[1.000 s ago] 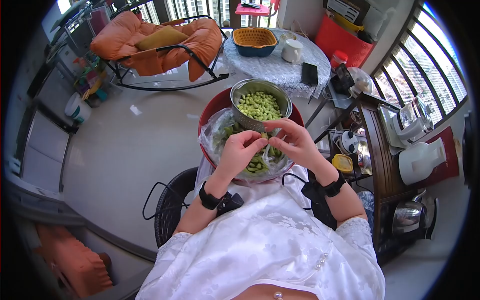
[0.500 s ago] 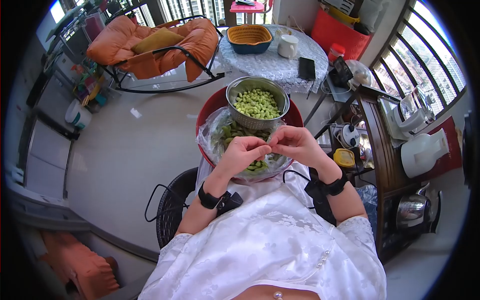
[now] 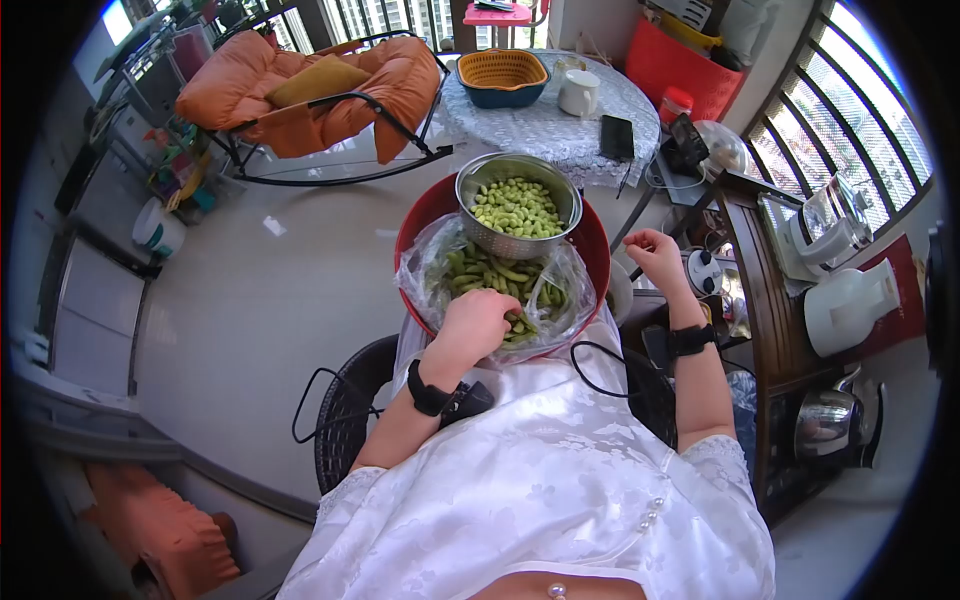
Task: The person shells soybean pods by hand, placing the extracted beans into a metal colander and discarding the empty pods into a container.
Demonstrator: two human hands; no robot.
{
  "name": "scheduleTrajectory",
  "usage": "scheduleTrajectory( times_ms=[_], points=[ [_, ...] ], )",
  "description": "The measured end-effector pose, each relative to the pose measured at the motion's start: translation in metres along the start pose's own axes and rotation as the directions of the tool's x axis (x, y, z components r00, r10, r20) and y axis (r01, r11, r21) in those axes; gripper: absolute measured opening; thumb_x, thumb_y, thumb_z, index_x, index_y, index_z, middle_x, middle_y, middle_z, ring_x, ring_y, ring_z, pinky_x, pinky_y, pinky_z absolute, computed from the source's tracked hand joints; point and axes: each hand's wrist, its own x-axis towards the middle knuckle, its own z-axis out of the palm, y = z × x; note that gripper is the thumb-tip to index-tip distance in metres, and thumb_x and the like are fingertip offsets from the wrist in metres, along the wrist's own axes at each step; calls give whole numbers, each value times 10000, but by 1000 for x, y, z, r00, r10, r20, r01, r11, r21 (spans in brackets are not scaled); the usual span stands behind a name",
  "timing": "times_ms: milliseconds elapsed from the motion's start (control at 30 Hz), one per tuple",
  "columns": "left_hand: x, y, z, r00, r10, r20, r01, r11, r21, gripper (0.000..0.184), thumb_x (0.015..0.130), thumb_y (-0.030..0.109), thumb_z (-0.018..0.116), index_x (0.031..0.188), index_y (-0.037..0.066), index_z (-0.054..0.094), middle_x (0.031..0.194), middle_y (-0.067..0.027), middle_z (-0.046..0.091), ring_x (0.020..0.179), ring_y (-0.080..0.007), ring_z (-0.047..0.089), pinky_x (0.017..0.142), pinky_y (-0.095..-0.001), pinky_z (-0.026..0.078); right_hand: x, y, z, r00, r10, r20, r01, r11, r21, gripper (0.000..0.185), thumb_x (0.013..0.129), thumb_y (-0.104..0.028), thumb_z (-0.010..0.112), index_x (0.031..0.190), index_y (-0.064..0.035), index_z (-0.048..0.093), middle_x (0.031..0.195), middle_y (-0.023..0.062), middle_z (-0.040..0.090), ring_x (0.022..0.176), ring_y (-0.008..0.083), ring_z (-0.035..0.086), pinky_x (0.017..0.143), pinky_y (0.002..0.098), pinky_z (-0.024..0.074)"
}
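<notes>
Resting at green pods, left hand is half-curled, right hand nearly closed, grips unclear; colander sits close, likely for reach.

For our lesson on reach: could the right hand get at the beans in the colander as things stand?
Probably yes: the right hand is just right of the basin, the beans lie uncovered in the colander, and nothing seems to block the way.
</notes>
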Motion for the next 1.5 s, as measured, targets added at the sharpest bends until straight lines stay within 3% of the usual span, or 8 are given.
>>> scheduleTrajectory(
  times_ms=[267,367,433,667,733,833,1167,1500],
  points=[
    [1,11,-23,999,-43,-21,34,951,-306,124,761,125,725,869,64,726,828,-86,674,769,-234,646,726,-349,509,1,56,5,991,125,-50,-133,968,-214,231,779,-140,679,989,-63,737,728,29,690,651,110,621,630,268,490],
    [6,8,-31,981,-78,-179,-44,803,-594,103,829,111,736,890,31,711,813,-25,671,731,-116,617,670,-257,483,-3,39,4,988,155,-28,-157,970,-183,247,783,-154,687,1009,-66,736,714,23,687,631,114,617,617,275,489],
    [10,3,-34,958,-243,-151,-38,415,-909,114,892,126,705,950,28,704,861,12,675,740,-79,609,661,-224,475,-4,16,4,993,106,-57,-116,970,-215,238,793,-155,687,1007,-62,734,712,25,684,623,106,612,607,269,484],
    [10,7,-35,941,-321,-110,-83,98,-992,143,947,155,656,1055,61,647,932,-1,684,825,-92,674,677,-175,527,-42,-104,34,982,-181,-50,187,970,153,150,877,-134,689,972,-23,725,698,-18,660,629,20,558,563,199,425],
    [9,10,-34,938,-320,-131,-105,99,-990,140,950,149,649,1055,57,639,940,-9,685,831,-99,679,691,-181,535,-60,-123,52,964,-200,173,114,904,412,200,888,-155,718,1024,-10,700,797,-18,678,657,11,538,586,179,421],
    [10,11,-32,935,-313,-166,-144,92,-985,134,955,133,636,1055,44,625,954,-28,686,847,-111,685,708,-190,545,-77,-150,57,883,-164,439,39,959,279,183,913,-107,695,1054,7,675,887,-7,689,727,24,585,654,177,464],
    [8,17,-36,997,-80,8,37,369,-929,213,930,75,617,1118,-19,649,1004,-54,692,883,-91,660,742,-212,517,-73,-133,66,944,-164,285,14,887,462,126,908,-95,680,987,3,688,790,-37,656,696,-3,547,605,165,430],
    [1,31,-28,961,-163,-223,-47,697,-715,130,895,34,653,996,-44,678,834,-57,700,736,-83,648,663,-220,520,-71,-132,66,922,-196,334,95,951,295,119,907,-59,665,1008,6,667,840,-43,635,723,4,540,641,174,434]
  ],
)
